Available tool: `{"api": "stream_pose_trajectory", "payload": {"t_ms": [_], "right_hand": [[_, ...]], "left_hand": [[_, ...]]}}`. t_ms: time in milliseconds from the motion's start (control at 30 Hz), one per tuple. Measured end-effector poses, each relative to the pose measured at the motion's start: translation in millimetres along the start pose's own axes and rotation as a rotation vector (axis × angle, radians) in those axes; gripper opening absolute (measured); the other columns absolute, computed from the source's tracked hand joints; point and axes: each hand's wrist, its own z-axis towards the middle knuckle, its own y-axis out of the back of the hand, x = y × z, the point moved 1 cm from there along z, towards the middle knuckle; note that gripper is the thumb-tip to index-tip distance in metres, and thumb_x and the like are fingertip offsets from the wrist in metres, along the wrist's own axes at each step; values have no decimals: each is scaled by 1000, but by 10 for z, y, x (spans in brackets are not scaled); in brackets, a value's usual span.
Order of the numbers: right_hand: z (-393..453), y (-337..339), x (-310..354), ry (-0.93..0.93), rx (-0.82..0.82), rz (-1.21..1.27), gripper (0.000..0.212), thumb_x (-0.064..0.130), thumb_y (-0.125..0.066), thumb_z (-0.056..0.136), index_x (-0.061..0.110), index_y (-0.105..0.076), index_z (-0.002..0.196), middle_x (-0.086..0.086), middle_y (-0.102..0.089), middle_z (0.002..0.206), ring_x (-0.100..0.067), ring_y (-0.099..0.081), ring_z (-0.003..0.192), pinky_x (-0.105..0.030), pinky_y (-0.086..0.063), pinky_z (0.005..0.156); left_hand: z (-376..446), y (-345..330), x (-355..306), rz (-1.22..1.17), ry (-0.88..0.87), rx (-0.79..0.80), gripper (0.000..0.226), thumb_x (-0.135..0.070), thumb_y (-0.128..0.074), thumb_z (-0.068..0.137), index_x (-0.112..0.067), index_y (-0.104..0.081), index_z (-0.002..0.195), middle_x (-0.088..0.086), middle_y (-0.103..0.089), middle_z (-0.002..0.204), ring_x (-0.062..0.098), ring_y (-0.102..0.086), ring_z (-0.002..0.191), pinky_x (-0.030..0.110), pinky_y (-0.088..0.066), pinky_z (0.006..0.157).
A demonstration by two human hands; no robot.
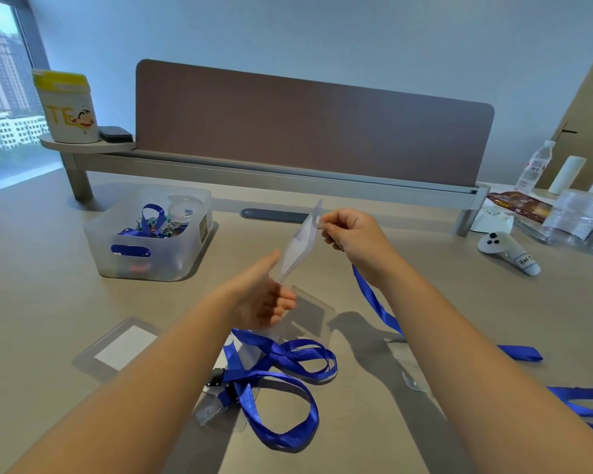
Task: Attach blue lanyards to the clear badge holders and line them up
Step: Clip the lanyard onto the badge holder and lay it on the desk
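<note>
Both hands hold one clear badge holder tilted in the air above the desk. My left hand grips its lower end, and my right hand pinches its top edge. A blue lanyard hangs from under my right hand down to the desk at the right. A tangle of blue lanyards with black clips lies on the desk below my left arm, over clear holders. Another clear badge holder lies flat just past my left hand. A badge holder with a white card lies at the left.
A translucent bin with blue lanyards and clips stands at the left. A brown divider panel crosses the back. At the right lie a white controller, clear packaging and a water bottle. More blue lanyard lies at the right edge.
</note>
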Motion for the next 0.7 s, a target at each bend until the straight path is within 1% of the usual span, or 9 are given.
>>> {"api": "stream_pose_trajectory", "payload": {"t_ms": [133,233,333,400,433,467,567,633,700], "right_hand": [[-26,17,-31,-23,18,92,30,-2,-45,91,14,-56,68,-1,-49,64,-9,-42,59,-12,-39,57],[-49,98,-91,-120,23,91,15,-4,-45,91,3,-59,91,-3,-51,68,-11,-45,62,-18,-38,62],[-21,187,-245,-226,-80,-50,29,2,-51,89,1,-52,118,-4,-54,82,-15,-52,74,-23,-42,66],[-40,214,-300,-242,-226,-124,17,8,-52,89,5,-57,105,-3,-54,86,-19,-50,85,-29,-40,73],[-64,210,-315,-258,-265,-81,8,10,-50,89,7,-57,89,-3,-54,79,-20,-51,82,-31,-42,72],[-93,193,-332,-280,-275,6,17,11,-47,90,7,-55,76,-4,-54,71,-21,-52,74,-30,-44,68],[-243,15,-324,-442,-109,377,44,31,-36,97,5,-56,67,-10,-60,68,-20,-58,64,-28,-50,67],[-296,-124,-372,-537,43,611,59,47,-23,96,3,-59,80,-12,-63,80,-22,-60,75,-33,-47,83],[-275,-239,-437,-537,108,835,66,58,-17,92,5,-57,100,-11,-62,91,-23,-57,86,-37,-39,91]], "left_hand": [[37,-112,-49,-478,-128,0,40,-42,-40,91,-5,-55,89,7,-61,76,13,-55,60,15,-51,41],[29,-145,-176,-732,-298,-115,14,-19,-49,91,-6,-54,93,7,-58,77,14,-56,66,18,-54,45],[-15,-154,-320,-546,-449,-296,17,-10,-48,92,-6,-51,108,8,-60,87,16,-60,70,24,-54,60],[-59,-163,-419,-459,-510,-378,23,-5,-48,91,-3,-49,114,12,-60,97,18,-61,70,25,-54,61],[-73,-171,-466,-438,-529,-390,25,-3,-49,90,-3,-49,115,14,-59,99,18,-61,68,24,-55,58],[-89,-179,-512,-425,-545,-391,25,-2,-49,89,-3,-48,114,15,-58,99,18,-61,67,22,-56,53],[-146,-256,-633,-427,-590,-344,28,1,-49,89,-3,-44,116,15,-59,93,21,-61,69,21,-56,52],[-169,-303,-673,-424,-600,-332,33,1,-51,88,-4,-43,120,14,-60,99,22,-63,78,25,-57,61],[-196,-318,-681,-449,-604,-311,23,1,-51,88,-7,-46,109,9,-61,89,18,-63,72,20,-56,55]]}}
